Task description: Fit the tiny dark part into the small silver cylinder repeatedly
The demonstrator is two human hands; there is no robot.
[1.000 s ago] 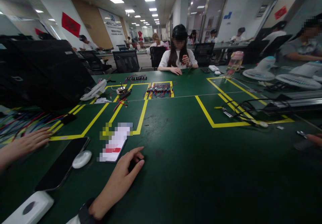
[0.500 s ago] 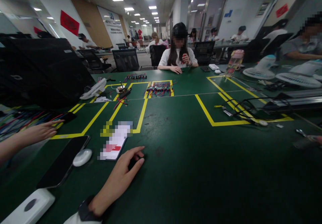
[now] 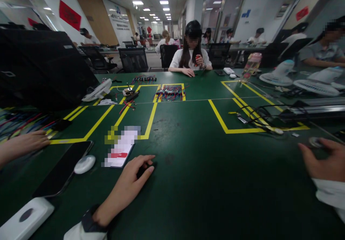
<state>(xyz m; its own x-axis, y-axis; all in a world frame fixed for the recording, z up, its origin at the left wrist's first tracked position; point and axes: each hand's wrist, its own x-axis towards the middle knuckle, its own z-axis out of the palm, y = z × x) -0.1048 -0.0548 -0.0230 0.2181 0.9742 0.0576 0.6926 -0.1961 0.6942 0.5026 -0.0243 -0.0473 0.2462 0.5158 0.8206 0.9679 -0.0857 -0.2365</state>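
My left hand (image 3: 132, 182) rests on the green table (image 3: 194, 168), wearing a dark wristband. Its fingers are loosely curled, with the thumb apart and nothing visible between them. Just beyond it lies a lit smartphone (image 3: 122, 148), its screen partly blurred out. At the right edge, my right hand (image 3: 325, 159) reaches in from a white sleeve. Its thumb stands apart from the fingers, which are at a small silvery round piece (image 3: 314, 142). That piece is blurred, and I cannot make out its kind.
A co-worker's hand (image 3: 29, 143) lies by coloured wires (image 3: 24, 123) at left. A dark phone (image 3: 64, 168), a white oval case (image 3: 84, 164) and a white device (image 3: 27, 220) lie nearer. Black cables (image 3: 260, 116) lie at right. A person (image 3: 191, 56) sits opposite, behind wired boards (image 3: 169, 92).
My right hand has come further into view from the right edge, its thumb now spread. My left hand stays put. The co-worker's hand has shifted left, and the view has shifted slightly.
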